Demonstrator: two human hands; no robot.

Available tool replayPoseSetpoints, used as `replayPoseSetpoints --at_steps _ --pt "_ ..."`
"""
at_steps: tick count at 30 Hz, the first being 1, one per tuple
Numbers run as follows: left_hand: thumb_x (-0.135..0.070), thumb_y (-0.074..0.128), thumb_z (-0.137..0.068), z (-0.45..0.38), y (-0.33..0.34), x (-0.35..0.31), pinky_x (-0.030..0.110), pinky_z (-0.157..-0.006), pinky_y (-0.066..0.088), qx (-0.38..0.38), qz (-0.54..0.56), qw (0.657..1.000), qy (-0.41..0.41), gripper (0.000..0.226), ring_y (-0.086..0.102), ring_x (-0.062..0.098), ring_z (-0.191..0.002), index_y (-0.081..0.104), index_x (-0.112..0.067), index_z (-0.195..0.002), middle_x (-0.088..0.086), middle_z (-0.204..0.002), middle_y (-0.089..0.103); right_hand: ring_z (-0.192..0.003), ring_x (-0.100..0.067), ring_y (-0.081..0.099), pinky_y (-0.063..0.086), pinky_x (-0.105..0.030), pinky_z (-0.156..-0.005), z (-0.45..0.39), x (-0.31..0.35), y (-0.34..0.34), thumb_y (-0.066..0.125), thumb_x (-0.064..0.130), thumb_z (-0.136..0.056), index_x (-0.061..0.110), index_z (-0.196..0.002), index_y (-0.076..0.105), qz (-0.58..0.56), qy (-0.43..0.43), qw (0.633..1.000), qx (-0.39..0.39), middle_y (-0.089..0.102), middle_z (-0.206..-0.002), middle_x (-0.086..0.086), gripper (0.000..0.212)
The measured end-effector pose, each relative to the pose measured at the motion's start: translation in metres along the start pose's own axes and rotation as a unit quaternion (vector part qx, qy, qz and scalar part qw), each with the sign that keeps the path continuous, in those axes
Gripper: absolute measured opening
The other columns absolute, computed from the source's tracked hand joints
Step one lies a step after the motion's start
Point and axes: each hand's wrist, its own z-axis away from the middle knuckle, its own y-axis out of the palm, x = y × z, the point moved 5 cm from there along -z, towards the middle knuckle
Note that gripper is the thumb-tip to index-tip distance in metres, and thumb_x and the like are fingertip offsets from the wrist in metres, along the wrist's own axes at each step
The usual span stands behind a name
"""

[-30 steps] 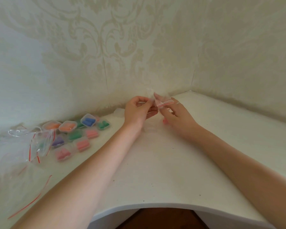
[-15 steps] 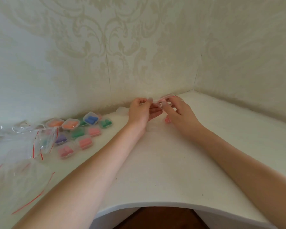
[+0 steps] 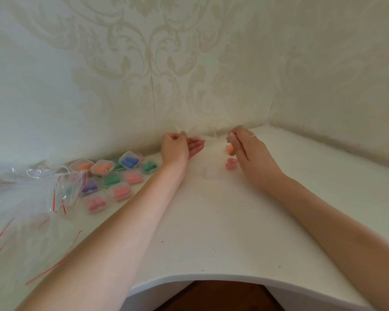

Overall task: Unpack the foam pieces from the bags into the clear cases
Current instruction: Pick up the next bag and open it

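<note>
My left hand (image 3: 177, 147) pinches the edge of a small clear bag (image 3: 208, 136) near the wall, its other fingers stretched out. Fingers curled, my right hand (image 3: 249, 149) holds an orange-pink foam piece (image 3: 229, 149) just right of the bag. A pink foam piece (image 3: 231, 164) lies on the white table under that hand. A faint clear case (image 3: 210, 173) sits on the table between my wrists; I cannot tell whether it is open.
Several closed clear cases (image 3: 112, 176) with orange, blue, green, purple and pink foam lie at the left. Empty clear bags with red strips (image 3: 32, 198) are piled at the far left. Patterned walls close the corner behind. The table's curved front edge (image 3: 211, 277) is near me.
My hands have drawn apart. My right hand moved right and now shows a foam piece in its fingers; the bag stays with my left hand.
</note>
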Motion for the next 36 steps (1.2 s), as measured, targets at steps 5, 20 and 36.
replayPoseSetpoints --at_steps 5,20,36 --pt "0.007 0.04 -0.091 0.011 -0.003 -0.011 0.025 -0.045 0.054 -0.009 -0.081 0.993 0.082 0.024 0.062 0.014 -0.042 0.035 -0.013 -0.08 0.018 -0.069 0.057 -0.056 -0.02 0.06 0.056 -0.033 -0.057 0.0 -0.006 0.006 0.034 0.023 -0.1 0.008 -0.089 0.044 -0.111 0.084 0.99 -0.005 0.055 -0.092 -0.015 0.021" --pt "0.001 0.045 -0.086 0.085 -0.031 -0.129 0.028 -0.046 0.049 -0.091 -0.29 0.907 0.293 0.02 0.056 0.014 -0.041 0.038 -0.018 -0.082 0.011 -0.067 0.061 -0.039 -0.005 0.04 0.027 -0.021 -0.045 -0.037 0.04 0.023 0.037 -0.004 -0.071 0.015 -0.048 0.051 -0.135 0.121 0.983 -0.006 0.041 -0.042 0.007 0.032" --pt "0.015 0.052 -0.067 0.112 -0.234 -0.158 0.036 -0.072 0.038 -0.291 -0.609 0.683 0.28 0.036 0.049 0.036 -0.092 0.053 -0.003 -0.097 0.02 -0.103 0.049 -0.061 -0.018 0.047 0.033 -0.022 -0.051 -0.048 0.096 0.067 0.036 -0.012 -0.069 0.015 -0.053 0.05 -0.095 0.043 0.993 0.054 0.052 -0.063 -0.002 0.034"
